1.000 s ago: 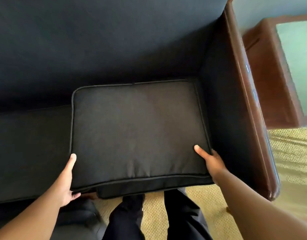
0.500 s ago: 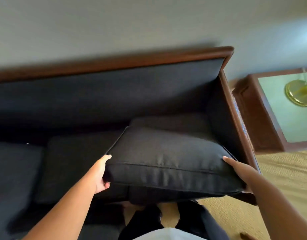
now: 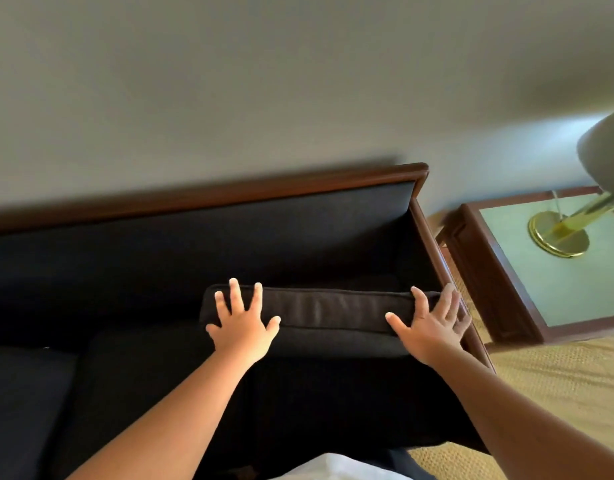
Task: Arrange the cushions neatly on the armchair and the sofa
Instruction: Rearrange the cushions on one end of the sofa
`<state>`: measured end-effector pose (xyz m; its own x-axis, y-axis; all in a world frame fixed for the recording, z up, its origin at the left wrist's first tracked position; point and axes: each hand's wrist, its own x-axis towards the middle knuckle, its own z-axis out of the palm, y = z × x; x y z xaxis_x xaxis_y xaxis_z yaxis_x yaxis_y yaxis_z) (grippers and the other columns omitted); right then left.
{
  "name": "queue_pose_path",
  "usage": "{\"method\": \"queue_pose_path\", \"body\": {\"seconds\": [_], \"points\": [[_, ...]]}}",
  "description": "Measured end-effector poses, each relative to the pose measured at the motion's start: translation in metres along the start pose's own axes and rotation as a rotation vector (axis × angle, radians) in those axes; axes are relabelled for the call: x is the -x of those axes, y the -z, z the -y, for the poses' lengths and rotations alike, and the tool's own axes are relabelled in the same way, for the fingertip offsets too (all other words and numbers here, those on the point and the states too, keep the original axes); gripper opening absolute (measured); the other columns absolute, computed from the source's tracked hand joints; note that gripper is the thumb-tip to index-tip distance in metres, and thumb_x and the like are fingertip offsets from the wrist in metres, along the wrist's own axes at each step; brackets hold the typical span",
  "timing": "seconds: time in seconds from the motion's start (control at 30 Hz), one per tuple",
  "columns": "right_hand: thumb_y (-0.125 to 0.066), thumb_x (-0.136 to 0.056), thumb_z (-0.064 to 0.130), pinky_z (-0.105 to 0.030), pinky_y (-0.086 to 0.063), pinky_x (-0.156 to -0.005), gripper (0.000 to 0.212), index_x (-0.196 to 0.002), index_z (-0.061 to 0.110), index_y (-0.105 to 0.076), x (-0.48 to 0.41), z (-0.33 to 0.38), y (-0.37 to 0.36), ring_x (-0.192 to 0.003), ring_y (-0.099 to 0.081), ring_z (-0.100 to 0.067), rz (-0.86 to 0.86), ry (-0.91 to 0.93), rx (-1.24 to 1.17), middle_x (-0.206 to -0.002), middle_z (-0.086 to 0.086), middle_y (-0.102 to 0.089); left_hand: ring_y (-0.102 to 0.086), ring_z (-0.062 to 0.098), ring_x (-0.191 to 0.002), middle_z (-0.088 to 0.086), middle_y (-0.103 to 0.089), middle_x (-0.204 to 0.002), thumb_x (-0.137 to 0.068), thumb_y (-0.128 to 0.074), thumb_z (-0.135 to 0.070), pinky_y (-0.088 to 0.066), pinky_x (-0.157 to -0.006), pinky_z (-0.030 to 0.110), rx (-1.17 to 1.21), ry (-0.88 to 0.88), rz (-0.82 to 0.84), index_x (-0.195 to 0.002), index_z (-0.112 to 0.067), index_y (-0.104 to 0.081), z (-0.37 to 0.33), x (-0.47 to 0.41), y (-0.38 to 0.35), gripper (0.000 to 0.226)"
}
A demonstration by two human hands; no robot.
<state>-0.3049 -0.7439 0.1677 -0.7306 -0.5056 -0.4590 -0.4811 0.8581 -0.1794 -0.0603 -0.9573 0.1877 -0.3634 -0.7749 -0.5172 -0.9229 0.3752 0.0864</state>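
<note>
A dark cushion (image 3: 333,310) stands on edge at the right end of the dark sofa (image 3: 201,244), leaning toward the sofa's back. My left hand (image 3: 241,323) lies flat on the cushion's left top corner with fingers spread. My right hand (image 3: 433,323) presses flat on its right top corner, next to the sofa's wooden arm (image 3: 444,268). Neither hand grips anything. Seat cushions (image 3: 125,382) lie below, dark and hard to tell apart.
A wooden side table (image 3: 485,271) with a pale green top stands right of the sofa and carries a brass lamp base (image 3: 558,237). A lampshade (image 3: 606,150) hangs at the right edge. Tan carpet (image 3: 554,382) covers the floor. A grey wall rises behind.
The cushion went from lying flat on the seat to lifted, then stood upright against the sofa back. Both hands moved from its sides to flat on its top edge. The view tilted up.
</note>
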Motion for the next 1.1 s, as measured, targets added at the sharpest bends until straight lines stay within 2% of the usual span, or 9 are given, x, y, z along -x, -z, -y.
{"method": "queue_pose_path", "body": {"seconds": [0.07, 0.17, 0.23, 0.3, 0.43, 0.57, 0.77, 1.0, 1.1], "points": [[-0.034, -0.089, 0.081, -0.061, 0.023, -0.113, 0.093, -0.161, 0.029, -0.009, -0.005, 0.003, 0.002, -0.146, 0.039, -0.026, 0.018, 0.240, 0.120, -0.165, -0.005, 0.030, 0.032, 0.039, -0.147, 0.002, 0.046, -0.155, -0.080, -0.041, -0.088, -0.012, -0.107, 0.080, -0.031, -0.088, 0.105, -0.149, -0.051, 0.027, -0.016, 0.000, 0.000, 0.103], [-0.041, -0.066, 0.096, -0.064, 0.029, -0.107, 0.127, -0.162, 0.024, -0.001, -0.007, 0.011, -0.001, -0.153, 0.023, -0.024, 0.103, 0.430, 0.249, -0.170, 0.000, 0.008, 0.036, 0.047, -0.143, 0.004, 0.053, -0.148, -0.064, -0.067, -0.085, -0.014, -0.102, 0.085, -0.167, -0.075, 0.189, -0.136, -0.048, 0.044, -0.027, 0.000, -0.009, 0.138], [-0.057, -0.060, 0.090, -0.063, 0.015, -0.118, 0.138, -0.161, 0.023, 0.009, -0.004, 0.015, -0.006, -0.155, 0.002, -0.028, 0.115, 0.547, 0.399, -0.168, -0.005, -0.006, 0.013, 0.053, -0.148, 0.017, 0.029, -0.161, -0.075, -0.078, -0.060, -0.030, -0.106, 0.072, -0.429, -0.086, 0.081, -0.146, -0.038, 0.039, -0.026, 0.005, -0.012, 0.139], [-0.071, -0.066, 0.071, -0.055, -0.008, -0.122, 0.132, -0.161, 0.023, 0.006, -0.002, 0.015, -0.011, -0.150, -0.019, -0.030, 0.059, 0.613, 0.463, -0.162, -0.007, -0.021, -0.018, 0.049, -0.142, 0.025, -0.012, -0.156, -0.088, -0.073, -0.031, -0.033, -0.111, 0.055, -0.711, -0.207, -0.061, -0.159, -0.024, 0.016, -0.021, 0.007, -0.009, 0.114], [-0.082, -0.053, 0.055, -0.049, -0.034, -0.111, 0.124, -0.158, 0.024, -0.024, -0.008, 0.009, -0.022, -0.126, -0.049, -0.028, 0.001, 0.614, 0.419, -0.139, -0.003, -0.049, -0.013, 0.039, -0.150, 0.018, -0.017, -0.158, -0.080, -0.078, -0.026, -0.012, -0.124, 0.055, -0.730, -0.377, -0.039, -0.159, -0.014, -0.001, -0.006, -0.006, -0.007, 0.112], [-0.079, -0.057, 0.044, -0.044, -0.038, -0.105, 0.107, -0.151, 0.027, -0.031, -0.010, 0.013, -0.016, -0.113, -0.051, -0.026, 0.011, 0.599, 0.405, -0.126, 0.002, -0.051, -0.041, 0.031, -0.132, 0.008, -0.039, -0.145, -0.077, -0.079, -0.030, -0.024, -0.119, 0.050, -0.672, -0.444, -0.055, -0.155, -0.015, -0.014, -0.008, -0.007, -0.002, 0.103], [-0.078, -0.065, 0.038, -0.037, -0.039, -0.102, 0.087, -0.141, 0.033, -0.037, -0.038, 0.022, 0.019, -0.114, -0.050, -0.020, -0.049, 0.590, 0.321, -0.123, 0.009, -0.051, -0.049, 0.026, -0.121, 0.002, -0.046, -0.134, -0.077, -0.080, -0.039, -0.036, -0.108, 0.042, -0.586, -0.468, -0.144, -0.146, -0.018, -0.027, -0.024, -0.021, 0.023, 0.090], [-0.083, -0.056, 0.031, -0.041, -0.042, -0.102, 0.092, -0.139, 0.027, -0.043, -0.087, 0.023, 0.043, -0.110, -0.054, -0.024, -0.144, 0.585, 0.360, -0.120, 0.005, -0.052, -0.053, 0.026, -0.110, 0.003, -0.051, -0.122, -0.069, -0.085, -0.032, -0.040, -0.103, 0.042, -0.479, -0.396, -0.238, -0.139, -0.016, -0.038, -0.056, -0.040, 0.032, 0.086], [-0.084, -0.062, 0.029, -0.044, -0.036, -0.111, 0.098, -0.147, 0.025, -0.036, -0.103, 0.018, 0.038, -0.123, -0.049, -0.027, -0.100, 0.535, 0.394, -0.133, 0.002, -0.049, -0.053, 0.026, -0.108, 0.003, -0.051, -0.120, -0.067, -0.086, -0.029, -0.040, -0.101, 0.043, -0.435, -0.382, -0.213, -0.137, -0.016, -0.041, -0.071, -0.050, 0.019, 0.084]]}}
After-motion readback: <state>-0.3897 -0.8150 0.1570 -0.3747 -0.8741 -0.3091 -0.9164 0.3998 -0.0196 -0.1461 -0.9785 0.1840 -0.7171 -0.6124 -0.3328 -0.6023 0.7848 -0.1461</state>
